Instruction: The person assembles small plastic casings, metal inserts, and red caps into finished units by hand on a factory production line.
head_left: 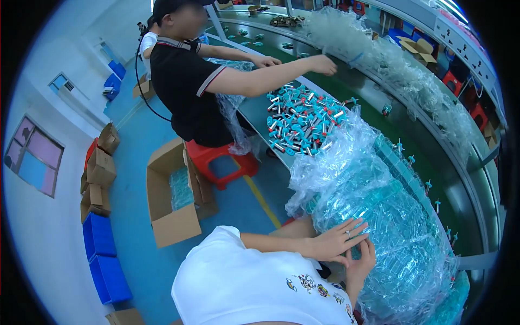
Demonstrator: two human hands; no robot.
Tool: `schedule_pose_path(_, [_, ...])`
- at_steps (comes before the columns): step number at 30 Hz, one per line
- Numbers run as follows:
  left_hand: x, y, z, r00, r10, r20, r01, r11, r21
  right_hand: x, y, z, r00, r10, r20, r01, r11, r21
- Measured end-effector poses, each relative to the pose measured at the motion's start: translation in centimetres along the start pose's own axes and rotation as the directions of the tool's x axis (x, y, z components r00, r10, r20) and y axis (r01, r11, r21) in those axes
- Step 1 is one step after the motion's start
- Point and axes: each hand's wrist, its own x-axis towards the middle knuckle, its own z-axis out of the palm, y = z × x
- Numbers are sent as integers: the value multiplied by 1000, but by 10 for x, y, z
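My left hand, with a ring on one finger, reaches over the near edge of a large clear plastic bag. Its fingers stretch forward and its thumb bends toward my right hand. The right fingers are bent up against the left ones, and the two hands meet. A bit of teal shows between them, too small and covered to name. Under and beyond both hands, the crinkled bag is packed with clear teal plastic pieces. Past it lies a pile of small teal parts with metal barrels and red bits.
A co-worker in a black shirt sits on a red stool at the left, one arm reaching over the pile. Beyond the bench runs a green conveyor belt with upright parts along its near edge. An open carton and blue bins stand on the floor.
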Motion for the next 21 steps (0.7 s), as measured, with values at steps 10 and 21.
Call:
schedule_pose_path(10, [-6, -8, 18, 999, -23, -48, 26, 998, 62, 5, 0, -2, 995, 91, 45, -95, 990, 106])
schedule_pose_path(21, [-6, 2, 16, 992, -122, 24, 123, 991, -49, -14, 4, 6, 961, -234, -149, 212, 966, -149])
